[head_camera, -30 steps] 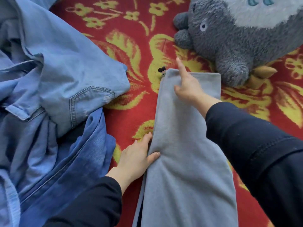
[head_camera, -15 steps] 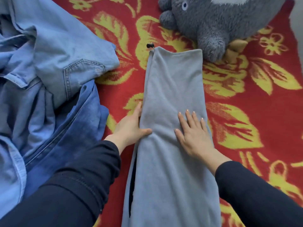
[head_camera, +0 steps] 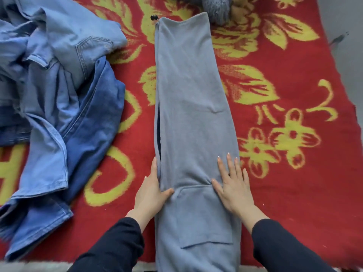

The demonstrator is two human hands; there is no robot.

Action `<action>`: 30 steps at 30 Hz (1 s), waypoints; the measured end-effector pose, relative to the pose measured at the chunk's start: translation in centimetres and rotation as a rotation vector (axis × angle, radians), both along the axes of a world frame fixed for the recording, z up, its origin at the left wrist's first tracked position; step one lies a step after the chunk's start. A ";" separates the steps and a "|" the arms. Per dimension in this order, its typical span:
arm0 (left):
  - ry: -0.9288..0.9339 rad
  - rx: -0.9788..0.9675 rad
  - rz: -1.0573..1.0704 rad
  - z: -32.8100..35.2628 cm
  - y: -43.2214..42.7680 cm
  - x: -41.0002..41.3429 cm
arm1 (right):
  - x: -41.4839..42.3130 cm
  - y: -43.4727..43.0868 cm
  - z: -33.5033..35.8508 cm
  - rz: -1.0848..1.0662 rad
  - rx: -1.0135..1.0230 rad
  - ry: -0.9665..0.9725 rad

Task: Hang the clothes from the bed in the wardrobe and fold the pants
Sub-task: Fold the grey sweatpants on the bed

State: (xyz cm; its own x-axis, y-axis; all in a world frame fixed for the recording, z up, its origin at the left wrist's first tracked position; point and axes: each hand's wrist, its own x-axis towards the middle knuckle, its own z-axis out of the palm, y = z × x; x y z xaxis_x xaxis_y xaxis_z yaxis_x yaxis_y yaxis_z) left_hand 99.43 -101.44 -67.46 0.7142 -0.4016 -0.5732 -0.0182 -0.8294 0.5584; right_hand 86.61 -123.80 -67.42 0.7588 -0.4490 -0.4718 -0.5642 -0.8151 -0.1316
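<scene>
Grey-blue pants (head_camera: 188,91) lie folded lengthwise, leg on leg, down the middle of the red and yellow blanket (head_camera: 284,173). A patch pocket shows near the bottom of the frame. My left hand (head_camera: 151,193) rests flat along the pants' left edge, thumb on the cloth. My right hand (head_camera: 233,185) presses flat on the right side of the pants, fingers straight and spread. A black cord stopper (head_camera: 154,17) sticks out at the far left corner of the cuff.
A heap of denim clothes (head_camera: 59,91), light and darker blue, covers the left part of the bed. A grey plush toy (head_camera: 216,6) lies at the top edge, just beyond the pants' far end. The blanket's right edge (head_camera: 345,99) borders a grey surface.
Both hands slid down the pants toward me, from the far cuff end to the pocket area. The view tilted down, so the plush toy is mostly out of frame.
</scene>
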 end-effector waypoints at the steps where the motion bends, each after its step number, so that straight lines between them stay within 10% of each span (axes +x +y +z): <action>1: 0.008 0.010 -0.003 0.1 0.9 -1.8 | -1.6 0.8 0.2 -0.010 0.022 -0.001; 11: 0.118 -0.114 0.474 0.8 6.3 -17.3 | -16.2 9.4 1.5 -0.522 0.212 -0.022; 18: 0.375 -0.140 0.372 3.1 9.2 -21.4 | -18.6 9.5 4.2 -0.744 0.675 -0.116; 23: 0.641 -0.027 0.273 8.1 9.6 -23.0 | -21.7 8.9 8.7 -0.823 0.771 0.242; 30: 0.574 -0.287 0.450 14.0 4.5 -14.2 | -13.3 2.9 13.9 -0.949 0.872 -0.085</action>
State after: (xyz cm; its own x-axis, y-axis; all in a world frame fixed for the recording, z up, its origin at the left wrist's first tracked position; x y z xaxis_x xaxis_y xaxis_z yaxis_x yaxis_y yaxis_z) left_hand 85.26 -96.91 -53.50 0.4664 -0.3326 -0.8196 0.6418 -0.5104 0.5724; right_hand 73.35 -120.89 -53.48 0.3564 -0.3956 -0.8465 -0.8357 0.2702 -0.4782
